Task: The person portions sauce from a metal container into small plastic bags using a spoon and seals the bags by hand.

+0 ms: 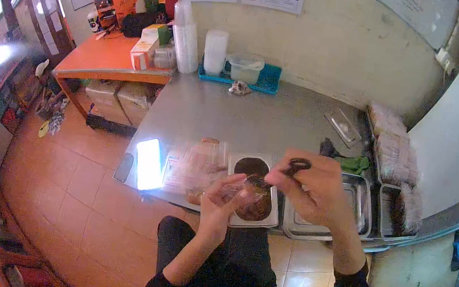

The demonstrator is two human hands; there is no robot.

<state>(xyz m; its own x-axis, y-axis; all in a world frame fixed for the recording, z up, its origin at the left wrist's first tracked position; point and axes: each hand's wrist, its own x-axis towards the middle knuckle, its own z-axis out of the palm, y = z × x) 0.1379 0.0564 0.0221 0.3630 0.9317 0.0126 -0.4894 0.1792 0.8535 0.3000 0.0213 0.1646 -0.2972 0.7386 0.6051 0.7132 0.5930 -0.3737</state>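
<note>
Above a white-rimmed tray (231, 171) with dark brown contents, both hands are close together. My left hand (222, 202) is closed on a small clear plastic bag (233, 189), pinched between thumb and fingers. Just to its right, my right hand (315, 186) grips a dark utensil (299, 165), whose looped handle shows over the fingers. The utensil's lower end is at the bag and is too blurred to make out. Left of the tray lies a heap of clear plastic packaging (193, 165). A metal tray (363, 208) sits under and beside my right hand.
A lit phone (148, 164) lies at the table's left front edge. Green and dark cloths (352, 163) and a metal lid (343, 128) are to the right, beside trays of wrapped packets (396, 150). At the back, a blue tray (270, 79) holds plastic containers (245, 68).
</note>
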